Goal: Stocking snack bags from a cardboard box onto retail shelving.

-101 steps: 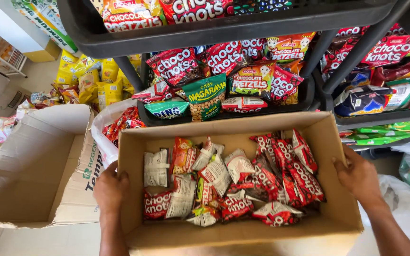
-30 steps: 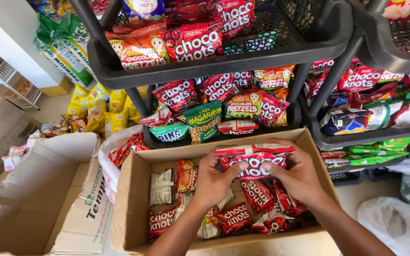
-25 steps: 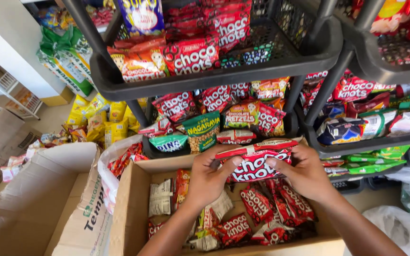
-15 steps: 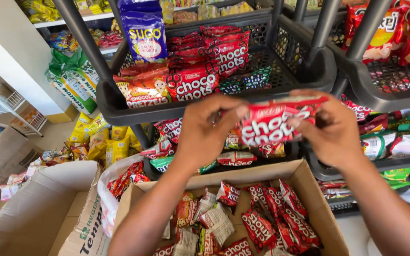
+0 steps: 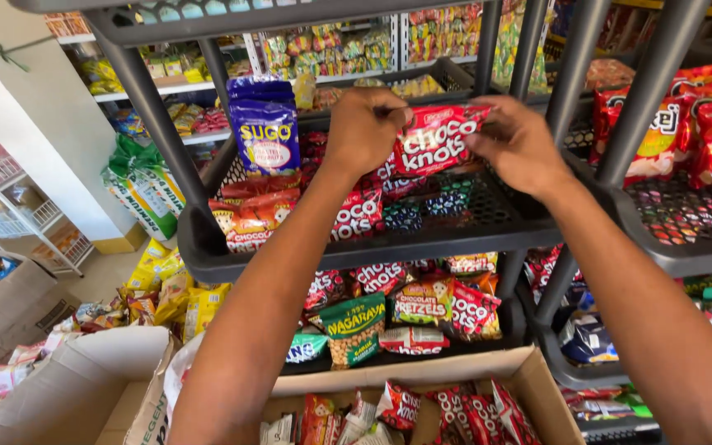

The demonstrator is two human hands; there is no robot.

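Both of my hands hold one red snack packet [image 5: 434, 138] up over the upper black mesh shelf [image 5: 488, 227]. My left hand [image 5: 364, 124] grips its left end and my right hand [image 5: 519, 144] pinches its right end. More red packets [image 5: 356, 216] lie on that shelf under the held one, with a blue bag [image 5: 264, 125] standing at the shelf's left. Below, the open cardboard box [image 5: 537, 387] holds several red and white packets [image 5: 471, 412].
The lower shelf carries green and red snack bags [image 5: 356, 325]. A second rack at the right holds red packets [image 5: 706, 124]. An empty open carton [image 5: 67, 387] lies at the lower left, with yellow bags [image 5: 162, 284] behind it. Black rack posts [image 5: 648, 78] stand close by.
My hands took a red packet out of the box and raised it to the upper shelf. The view tilted upward, so the box dropped to the bottom edge.
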